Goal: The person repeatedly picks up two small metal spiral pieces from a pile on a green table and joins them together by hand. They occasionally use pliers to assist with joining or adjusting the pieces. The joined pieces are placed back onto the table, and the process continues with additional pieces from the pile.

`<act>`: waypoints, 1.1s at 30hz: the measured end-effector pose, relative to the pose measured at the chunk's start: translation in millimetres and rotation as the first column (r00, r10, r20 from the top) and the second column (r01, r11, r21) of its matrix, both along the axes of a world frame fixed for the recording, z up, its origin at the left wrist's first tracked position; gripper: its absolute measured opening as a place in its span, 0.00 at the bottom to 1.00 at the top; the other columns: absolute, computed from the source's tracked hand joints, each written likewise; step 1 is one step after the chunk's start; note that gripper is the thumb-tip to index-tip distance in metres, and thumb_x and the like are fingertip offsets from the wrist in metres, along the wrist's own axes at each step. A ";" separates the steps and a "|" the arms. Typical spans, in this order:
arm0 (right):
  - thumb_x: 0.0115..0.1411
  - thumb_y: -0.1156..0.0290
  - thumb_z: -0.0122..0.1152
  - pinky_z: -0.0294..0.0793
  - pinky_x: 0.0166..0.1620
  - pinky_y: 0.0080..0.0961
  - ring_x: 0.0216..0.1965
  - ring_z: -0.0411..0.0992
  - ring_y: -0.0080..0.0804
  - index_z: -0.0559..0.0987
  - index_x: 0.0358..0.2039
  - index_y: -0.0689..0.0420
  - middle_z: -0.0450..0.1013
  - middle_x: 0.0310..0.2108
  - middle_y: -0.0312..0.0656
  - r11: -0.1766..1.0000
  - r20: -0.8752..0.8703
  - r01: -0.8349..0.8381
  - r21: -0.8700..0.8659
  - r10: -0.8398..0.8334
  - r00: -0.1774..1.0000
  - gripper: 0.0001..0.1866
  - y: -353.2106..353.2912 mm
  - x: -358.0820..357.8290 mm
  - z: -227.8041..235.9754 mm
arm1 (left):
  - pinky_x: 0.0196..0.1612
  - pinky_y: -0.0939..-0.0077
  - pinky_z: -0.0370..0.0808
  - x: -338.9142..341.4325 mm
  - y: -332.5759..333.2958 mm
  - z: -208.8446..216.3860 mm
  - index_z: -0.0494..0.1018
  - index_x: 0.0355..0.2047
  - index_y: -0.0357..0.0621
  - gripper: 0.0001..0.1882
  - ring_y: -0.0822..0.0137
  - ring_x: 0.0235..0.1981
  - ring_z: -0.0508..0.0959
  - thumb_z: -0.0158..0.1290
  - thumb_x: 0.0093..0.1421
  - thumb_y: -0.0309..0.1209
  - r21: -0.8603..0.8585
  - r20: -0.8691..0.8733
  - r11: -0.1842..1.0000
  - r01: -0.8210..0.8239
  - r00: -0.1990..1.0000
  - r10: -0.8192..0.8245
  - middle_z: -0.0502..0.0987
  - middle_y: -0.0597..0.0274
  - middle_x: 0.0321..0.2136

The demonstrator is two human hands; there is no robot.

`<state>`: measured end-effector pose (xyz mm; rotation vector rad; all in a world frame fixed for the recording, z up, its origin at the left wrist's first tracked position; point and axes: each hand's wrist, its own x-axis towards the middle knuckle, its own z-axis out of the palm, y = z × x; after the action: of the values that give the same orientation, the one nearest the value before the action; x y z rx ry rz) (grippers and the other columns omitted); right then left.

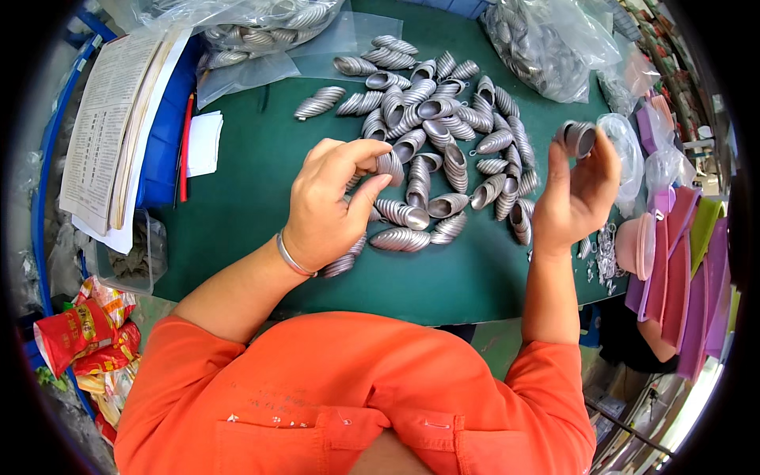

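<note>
My left hand (326, 202) is closed over the left side of a pile, its thumb and fingers pinching a grey spiral-ribbed metal tube piece (389, 167). Off to the right, my right hand (571, 198) is raised and grips a similar ribbed tube piece (584, 141) between thumb and fingers, its hollow end showing. Between the hands, many more ribbed tube pieces (448, 205) with slanted open ends lie loosely heaped on the green table (229, 229). A few carry small wire loops. One piece (320, 103) lies apart at the upper left of the heap.
Clear plastic bags (273, 24) of ribbed pieces sit at the far left, and another bag (538, 55) at the far right. A blue bin (168, 127) with papers (107, 119) stands left, beside a red pencil (187, 150). Small metal bits (607, 257) and coloured strips (681, 245) are right.
</note>
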<state>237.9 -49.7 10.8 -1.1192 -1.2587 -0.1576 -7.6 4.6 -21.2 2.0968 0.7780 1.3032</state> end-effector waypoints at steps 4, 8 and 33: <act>0.49 0.81 0.63 0.70 0.47 0.35 0.41 0.72 0.45 0.76 0.45 0.60 0.74 0.42 0.48 0.839 0.586 0.151 -0.522 0.225 0.779 0.19 -4.3 -7.8 -23.2 | 0.38 0.70 0.70 -1.8 5.7 -7.9 0.74 0.41 0.42 0.17 0.61 0.29 0.75 0.58 0.48 0.20 -0.179 -0.244 0.983 0.047 0.966 -0.090 0.78 0.62 0.26; 0.52 0.81 0.60 0.71 0.42 0.32 0.38 0.73 0.45 0.78 0.39 0.62 0.75 0.36 0.48 0.906 0.386 0.102 -0.412 0.072 0.920 0.12 7.7 -19.0 -7.1 | 0.35 0.79 0.73 1.6 5.8 -5.1 0.73 0.42 0.37 0.16 0.72 0.29 0.77 0.58 0.52 0.19 -0.517 0.177 0.848 0.118 0.984 -0.030 0.79 0.62 0.28; 0.52 0.53 0.67 0.68 0.31 0.40 0.29 0.70 0.53 0.73 0.39 0.64 0.72 0.29 0.51 0.570 0.052 -0.503 -0.649 0.693 0.719 0.26 -13.3 -87.1 -27.4 | 0.16 0.71 0.63 -9.6 -5.8 5.5 0.69 0.19 0.39 0.13 0.62 0.12 0.66 0.55 0.58 0.32 -0.052 0.051 0.984 0.171 0.984 -0.168 0.65 0.59 0.12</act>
<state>150.9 -63.0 -16.6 -1.1270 -2.0035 0.6817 -17.3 -1.2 -15.8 2.0330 0.5953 1.2191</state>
